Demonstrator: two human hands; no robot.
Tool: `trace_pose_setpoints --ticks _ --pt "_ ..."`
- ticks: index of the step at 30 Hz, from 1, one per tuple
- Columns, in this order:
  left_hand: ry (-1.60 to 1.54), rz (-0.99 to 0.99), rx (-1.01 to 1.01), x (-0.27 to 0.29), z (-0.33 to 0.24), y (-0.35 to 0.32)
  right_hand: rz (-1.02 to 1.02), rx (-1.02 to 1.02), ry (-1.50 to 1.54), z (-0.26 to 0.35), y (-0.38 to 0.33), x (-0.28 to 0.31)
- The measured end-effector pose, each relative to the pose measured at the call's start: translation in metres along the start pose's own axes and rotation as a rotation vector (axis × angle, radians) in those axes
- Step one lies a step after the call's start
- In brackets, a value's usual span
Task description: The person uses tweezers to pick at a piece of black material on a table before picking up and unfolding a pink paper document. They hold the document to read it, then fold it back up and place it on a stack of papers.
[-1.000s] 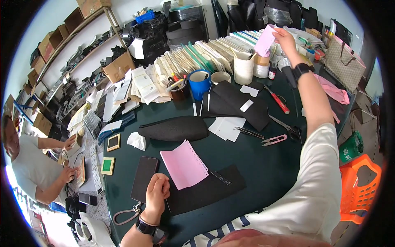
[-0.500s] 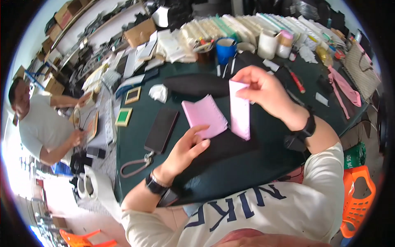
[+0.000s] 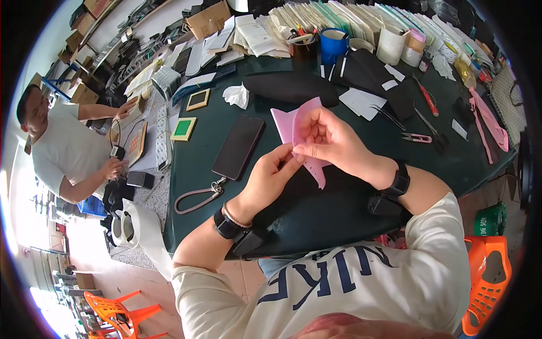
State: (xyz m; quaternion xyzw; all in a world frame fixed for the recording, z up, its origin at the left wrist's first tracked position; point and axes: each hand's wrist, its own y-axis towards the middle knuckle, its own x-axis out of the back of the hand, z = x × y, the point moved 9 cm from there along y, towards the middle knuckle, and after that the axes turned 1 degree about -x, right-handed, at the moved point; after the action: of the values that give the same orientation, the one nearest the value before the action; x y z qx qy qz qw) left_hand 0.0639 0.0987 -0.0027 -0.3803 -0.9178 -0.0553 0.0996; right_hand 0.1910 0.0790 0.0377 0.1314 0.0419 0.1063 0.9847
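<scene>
Over the middle of the dark green table (image 3: pixel 209 226), my two hands meet on pink sheet pieces (image 3: pixel 285 123) with small holes along an edge. Thumb and fingers of my left hand (image 3: pixel 270 176) pinch them from below left. My right hand (image 3: pixel 336 140) grips the upper right part, its fingers curled behind the raised sheet. One pointed pink end hangs below my fingertips. Whether the sheets are leather or another material I cannot tell, and my fingers hide where they join. Left of my hands lies a dark phone (image 3: pixel 239 148) with a grey wrist strap (image 3: pixel 199 199).
Tweezers (image 3: pixel 389 117), thread snips (image 3: pixel 416 137), scissors (image 3: pixel 432 131) and a red-handled tool (image 3: pixel 428 99) lie at right. A black padded piece (image 3: pixel 291 87) and crumpled tissue (image 3: pixel 236 96) lie beyond. Cups, including a blue one (image 3: pixel 334 45), line the back. A co-worker (image 3: pixel 73 141) sits at left.
My right hand has brought its pink strip down and left onto the other pink piece. My left hand has moved up and now pinches there too. The view has shifted somewhat.
</scene>
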Motion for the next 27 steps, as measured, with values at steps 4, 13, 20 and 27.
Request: trace_pose_setpoints --ticks 4,13,20,27 --pt "0.120 -0.014 -0.044 0.001 -0.010 -0.005 -0.001 0.015 -0.098 0.002 -0.003 -0.001" --pt "0.100 -0.064 -0.124 0.002 -0.020 -0.004 0.093 -0.111 0.023 -0.006 0.001 -0.008" --pt "0.030 -0.088 -0.151 0.004 -0.028 -0.008 0.137 -0.070 0.036 -0.009 -0.002 -0.010" --pt "-0.209 -0.398 -0.089 0.030 -0.023 -0.015 0.044 -0.031 0.106 -0.001 0.003 0.013"
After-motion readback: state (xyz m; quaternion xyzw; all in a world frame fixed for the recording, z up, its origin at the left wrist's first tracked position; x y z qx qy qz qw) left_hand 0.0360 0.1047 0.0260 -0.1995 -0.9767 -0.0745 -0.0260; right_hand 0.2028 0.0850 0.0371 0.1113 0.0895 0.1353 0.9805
